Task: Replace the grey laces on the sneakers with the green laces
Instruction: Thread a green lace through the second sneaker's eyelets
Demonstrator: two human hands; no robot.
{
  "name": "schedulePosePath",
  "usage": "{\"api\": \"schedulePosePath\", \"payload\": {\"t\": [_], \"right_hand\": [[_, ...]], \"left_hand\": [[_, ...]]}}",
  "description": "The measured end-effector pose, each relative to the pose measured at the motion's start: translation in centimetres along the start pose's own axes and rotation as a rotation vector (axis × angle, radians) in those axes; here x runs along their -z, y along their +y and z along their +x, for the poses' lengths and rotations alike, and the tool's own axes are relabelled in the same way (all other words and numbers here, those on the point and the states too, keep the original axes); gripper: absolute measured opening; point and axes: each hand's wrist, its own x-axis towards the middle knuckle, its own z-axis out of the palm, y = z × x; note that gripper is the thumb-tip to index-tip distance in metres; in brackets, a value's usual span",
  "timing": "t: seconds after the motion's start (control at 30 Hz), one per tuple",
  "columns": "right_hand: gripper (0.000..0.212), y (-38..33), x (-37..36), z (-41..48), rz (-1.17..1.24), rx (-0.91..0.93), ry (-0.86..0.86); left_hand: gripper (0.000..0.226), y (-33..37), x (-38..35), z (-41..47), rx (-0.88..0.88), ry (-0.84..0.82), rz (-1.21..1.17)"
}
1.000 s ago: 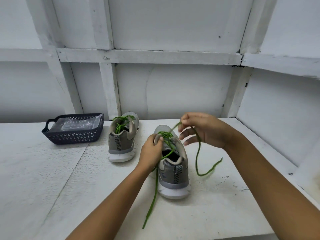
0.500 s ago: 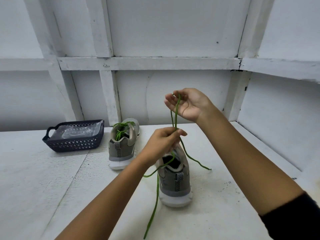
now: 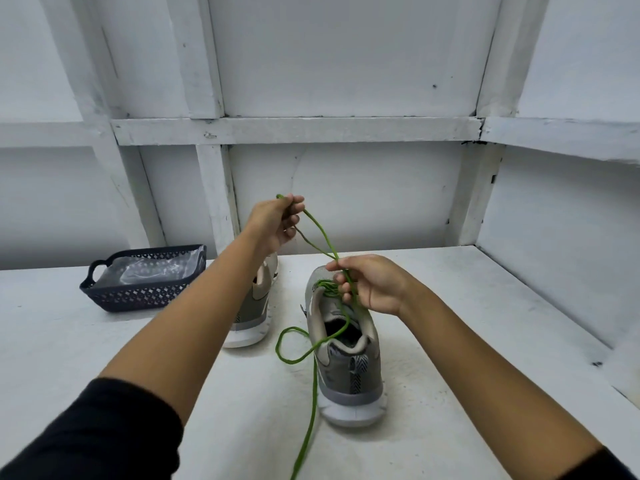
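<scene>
Two hands on one green lace (image 3: 314,393). Left hand (image 3: 275,221) pinches end, raised up-left of right hand (image 3: 372,285). Right fingers curl round strand just above near sneaker (image 3: 348,358) tongue. Lace taut diagonally between grips; slack tail below right grip.

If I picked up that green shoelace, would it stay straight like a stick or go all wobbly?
Probably wobbly: the green lace curls in a loose loop beside the sneaker and trails down the table. It is likely light, since the left hand holds a stretch with only a fingertip pinch. Pushed, it would probably just bend.
</scene>
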Motion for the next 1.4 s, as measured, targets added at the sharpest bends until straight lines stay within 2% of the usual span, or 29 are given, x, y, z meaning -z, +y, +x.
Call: {"api": "schedulePosePath", "payload": {"t": [0.17, 0.23, 0.33, 0.43, 0.5, 0.6, 0.7, 0.77, 1.0, 1.13, 1.2, 1.4], "right_hand": [[0.025, 0.3, 0.9, 0.1, 0.078, -0.041, -0.059], [0.030, 0.1, 1.1, 0.1, 0.137, -0.054, -0.080], [0.036, -0.4, 1.6, 0.2, 0.235, -0.005, -0.076], [0.028, -0.6, 2.7, 0.3, 0.272, 0.108, 0.036], [0.022, -0.5, 3.6, 0.4, 0.181, 0.177, 0.152], [0.018, 0.4, 4.4, 0.9, -0.026, 0.209, 0.253], [0.016, 1.9, 4.4, 1.4, -0.309, 0.237, 0.367], [0.017, 2.8, 4.2, 1.8, -0.298, 0.283, 0.404], [0.020, 4.8, 3.3, 2.8, -0.128, 0.373, 0.394], [0.022, 5.7, 3.3, 3.2, -0.116, 0.408, 0.383], [0.025, 6.0, 3.4, 3.2, -0.119, 0.437, 0.380], [0.037, 6.3, 3.5, 3.0, -0.156, 0.461, 0.323]], "left_hand": [[0.023, 0.0, 0.7, 1.6, 0.018, 0.083, -0.003], [0.024, -0.3, 0.6, 1.6, 0.050, 0.076, 0.098], [0.038, -0.8, 0.0, 0.3, 0.125, 0.026, 0.616], [0.038, -2.4, -1.2, -1.5, 0.036, -0.059, 0.991], [0.036, -3.8, -2.1, -3.2, -0.060, -0.109, 1.057], [0.040, -6.1, -2.9, -4.7, -0.056, -0.128, 1.182], [0.068, -7.5, -3.0, -4.9, -0.013, -0.116, 1.306], [0.068, -7.8, -3.1, -5.1, 0.014, -0.127, 1.220], [0.020, -8.4, -2.3, -5.1, 0.130, -0.142, 0.865], [0.013, -9.2, -1.6, -5.1, 0.150, -0.125, 0.580], [0.017, -9.5, -1.5, -5.1, 0.164, -0.107, 0.470], [0.021, -9.9, -1.4, -5.1, 0.162, -0.044, 0.407]]}}
